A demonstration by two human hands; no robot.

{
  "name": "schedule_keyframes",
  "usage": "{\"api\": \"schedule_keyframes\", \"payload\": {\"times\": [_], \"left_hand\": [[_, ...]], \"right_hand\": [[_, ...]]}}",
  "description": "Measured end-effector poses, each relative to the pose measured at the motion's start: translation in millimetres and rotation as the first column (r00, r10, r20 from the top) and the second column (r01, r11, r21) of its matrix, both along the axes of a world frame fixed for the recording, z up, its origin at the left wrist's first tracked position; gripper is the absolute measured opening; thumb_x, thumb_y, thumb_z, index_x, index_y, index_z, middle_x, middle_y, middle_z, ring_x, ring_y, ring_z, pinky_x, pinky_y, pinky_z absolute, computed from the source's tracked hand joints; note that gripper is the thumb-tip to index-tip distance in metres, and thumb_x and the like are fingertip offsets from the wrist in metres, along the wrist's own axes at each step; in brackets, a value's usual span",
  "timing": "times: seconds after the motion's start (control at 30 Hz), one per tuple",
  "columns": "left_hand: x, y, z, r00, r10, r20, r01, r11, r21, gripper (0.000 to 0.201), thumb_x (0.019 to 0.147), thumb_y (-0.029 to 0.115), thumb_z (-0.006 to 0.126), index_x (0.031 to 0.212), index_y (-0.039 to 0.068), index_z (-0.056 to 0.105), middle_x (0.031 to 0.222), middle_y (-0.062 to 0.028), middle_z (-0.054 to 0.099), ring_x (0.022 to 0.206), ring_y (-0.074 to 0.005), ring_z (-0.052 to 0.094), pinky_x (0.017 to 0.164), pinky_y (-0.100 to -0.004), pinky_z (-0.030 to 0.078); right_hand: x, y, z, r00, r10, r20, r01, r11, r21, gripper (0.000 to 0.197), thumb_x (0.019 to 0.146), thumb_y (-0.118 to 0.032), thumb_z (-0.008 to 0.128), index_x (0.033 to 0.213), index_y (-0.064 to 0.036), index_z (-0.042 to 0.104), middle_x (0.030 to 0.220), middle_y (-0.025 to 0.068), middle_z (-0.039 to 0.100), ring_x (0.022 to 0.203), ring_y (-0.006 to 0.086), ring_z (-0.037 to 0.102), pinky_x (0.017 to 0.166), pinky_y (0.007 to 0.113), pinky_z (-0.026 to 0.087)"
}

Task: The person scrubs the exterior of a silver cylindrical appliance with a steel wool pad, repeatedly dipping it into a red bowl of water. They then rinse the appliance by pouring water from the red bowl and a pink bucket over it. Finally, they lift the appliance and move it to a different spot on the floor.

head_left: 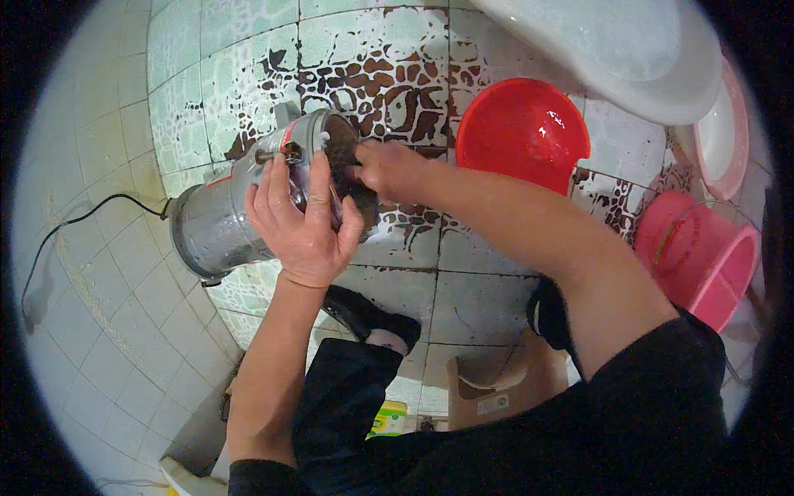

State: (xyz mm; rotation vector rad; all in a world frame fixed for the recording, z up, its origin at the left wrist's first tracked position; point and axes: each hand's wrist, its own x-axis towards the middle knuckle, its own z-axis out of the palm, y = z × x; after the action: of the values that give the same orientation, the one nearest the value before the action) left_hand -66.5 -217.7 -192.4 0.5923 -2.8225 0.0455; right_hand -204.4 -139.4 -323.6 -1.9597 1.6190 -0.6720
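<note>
A silver-coloured, smooth metal canister [227, 211] is being held tipped over above the tiled floor [389, 289], directly under the left hand [306, 240] and just left of the right hand [389, 169]. Its side is being covered by the left hand, whose fingers are being spread wide near the rim. The right hand is being held narrow at the round, dark mouth, with its fingers curled; whether anything is being gripped there cannot be told. The canister's long axis is being slanted: the mouth is being pointed toward the right hand, the base away to the left of the left hand, where a thin black cord [122, 196] is being trailed. Square, pale green tiles are being mottled by whitish film and dark brown patches beyond both hands. To the right of the right hand, a glossy, round red basin [521, 124] is being set near, and a pink bucket [699, 273] farther off.
</note>
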Motion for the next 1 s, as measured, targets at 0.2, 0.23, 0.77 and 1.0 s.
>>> {"api": "schedule_keyframes", "payload": {"times": [0.2,0.23,0.77,1.0], "left_hand": [[-3.3,-0.9,3.2,1.000,-0.006,-0.015,0.006,1.000,-0.006,0.054,0.077,0.032,0.061,0.127,0.012,0.057,0.129,-0.0212,0.045,0.114,-0.0372,0.046,0.094,-0.0533,0.034],[-2.6,1.4,2.6,1.000,0.000,-0.009,0.000,1.000,0.003,0.054,0.077,0.033,0.061,0.127,0.012,0.058,0.129,-0.0212,0.045,0.114,-0.0371,0.046,0.094,-0.0532,0.034],[-5.0,5.1,4.4,0.999,-0.030,0.018,0.030,1.000,-0.004,0.055,0.076,0.032,0.060,0.128,0.014,0.057,0.132,-0.0253,0.044,0.116,-0.0394,0.045,0.096,-0.0568,0.032],[-5.4,5.7,0.0,0.999,0.024,0.026,-0.023,0.998,-0.067,0.054,0.080,0.038,0.060,0.130,0.017,0.056,0.131,-0.0212,0.045,0.116,-0.0359,0.045,0.097,-0.0539,0.032]], "right_hand": [[8.5,-3.9,-0.1,0.980,-0.171,0.105,0.155,0.977,0.148,0.025,0.071,-0.005,0.064,0.096,-0.0058,0.065,0.079,0.0135,0.061,0.071,0.0301,0.059,0.064,0.038,0.053],[14.9,-2.1,5.4,0.960,-0.230,0.157,0.171,0.932,0.321,0.026,0.071,-0.003,0.063,0.096,-0.0061,0.065,0.077,0.0142,0.062,0.067,0.0299,0.059,0.063,0.037,0.052],[26.3,18.4,-11.2,0.946,-0.282,0.160,0.283,0.959,0.017,0.032,0.075,-0.011,0.064,0.107,-0.0062,0.058,0.091,0.0142,0.055,0.076,0.0366,0.061,0.066,0.048,0.051],[-64.2,31.5,92.9,0.901,-0.306,0.306,0.308,0.950,0.042,0.026,0.082,-0.015,0.067,0.104,-0.0073,0.055,0.096,0.0151,0.056,0.091,0.0344,0.059,0.074,0.044,0.050]]}}
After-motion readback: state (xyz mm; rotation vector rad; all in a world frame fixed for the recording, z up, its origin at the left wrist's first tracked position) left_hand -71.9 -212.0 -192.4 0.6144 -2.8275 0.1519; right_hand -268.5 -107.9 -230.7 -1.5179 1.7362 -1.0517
